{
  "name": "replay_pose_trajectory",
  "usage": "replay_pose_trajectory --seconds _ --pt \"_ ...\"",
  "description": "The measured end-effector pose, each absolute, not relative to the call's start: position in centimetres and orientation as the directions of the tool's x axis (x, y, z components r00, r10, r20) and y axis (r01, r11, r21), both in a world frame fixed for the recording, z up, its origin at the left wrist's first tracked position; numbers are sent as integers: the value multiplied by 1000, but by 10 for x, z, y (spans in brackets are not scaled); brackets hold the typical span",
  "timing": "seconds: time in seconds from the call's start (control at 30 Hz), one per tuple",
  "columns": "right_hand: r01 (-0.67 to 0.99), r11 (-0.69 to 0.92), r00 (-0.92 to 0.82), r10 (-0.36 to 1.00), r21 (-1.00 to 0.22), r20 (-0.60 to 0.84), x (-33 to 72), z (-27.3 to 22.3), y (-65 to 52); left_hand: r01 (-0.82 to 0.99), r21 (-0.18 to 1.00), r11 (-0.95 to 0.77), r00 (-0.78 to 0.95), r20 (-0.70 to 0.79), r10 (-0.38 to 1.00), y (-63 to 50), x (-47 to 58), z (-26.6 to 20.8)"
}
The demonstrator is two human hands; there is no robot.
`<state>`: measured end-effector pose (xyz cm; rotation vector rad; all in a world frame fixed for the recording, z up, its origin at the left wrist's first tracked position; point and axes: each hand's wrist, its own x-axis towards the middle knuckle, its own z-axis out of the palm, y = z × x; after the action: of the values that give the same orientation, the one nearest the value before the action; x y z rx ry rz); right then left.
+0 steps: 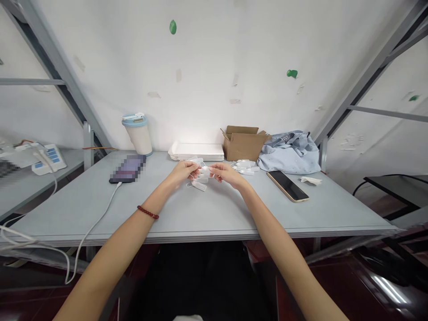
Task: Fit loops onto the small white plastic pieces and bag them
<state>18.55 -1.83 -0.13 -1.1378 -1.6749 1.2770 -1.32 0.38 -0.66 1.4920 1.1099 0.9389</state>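
My left hand (186, 172) and my right hand (224, 173) meet above the middle of the grey table, fingers pinched. Between them is a small white plastic piece with a thin loop (204, 170); its exact kind is too small to make out. Similar white pieces lie just beneath my fingers, one loose piece (199, 186) nearest to me. To the right of my right hand rests a small pile of white looped pieces (246, 167). A dark red bead bracelet (147, 212) circles my left wrist.
Along the back stand a cup with a blue lid (137, 133), a stack of white sheets (197, 151), an open cardboard box (245, 143) and a light blue cloth (289, 154). A phone (288, 186) and crumpled tissue (311, 180) lie right; a cabled phone (128, 169) lies left.
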Motion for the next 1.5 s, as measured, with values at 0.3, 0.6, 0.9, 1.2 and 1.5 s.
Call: replay_pose_trajectory --seconds 0.3,0.6,0.9,1.2,1.5 --pt "285 217 -317 941 -934 122 181 -11 -16 229 955 -190 296 117 948 7 -11 -16" --pt "381 268 -298 942 -885 157 176 -17 -16 201 958 -203 262 147 954 1 -7 -13" --pt "407 280 -307 938 -869 158 177 -16 -18 218 960 -178 283 112 952 -1 -5 -9" --pt "432 267 -299 943 -861 143 176 -17 -18 206 961 -186 293 121 948 1 -6 -15" --pt "340 262 -332 932 -903 146 176 -11 -18 193 964 -185 398 95 912 3 -11 -14"
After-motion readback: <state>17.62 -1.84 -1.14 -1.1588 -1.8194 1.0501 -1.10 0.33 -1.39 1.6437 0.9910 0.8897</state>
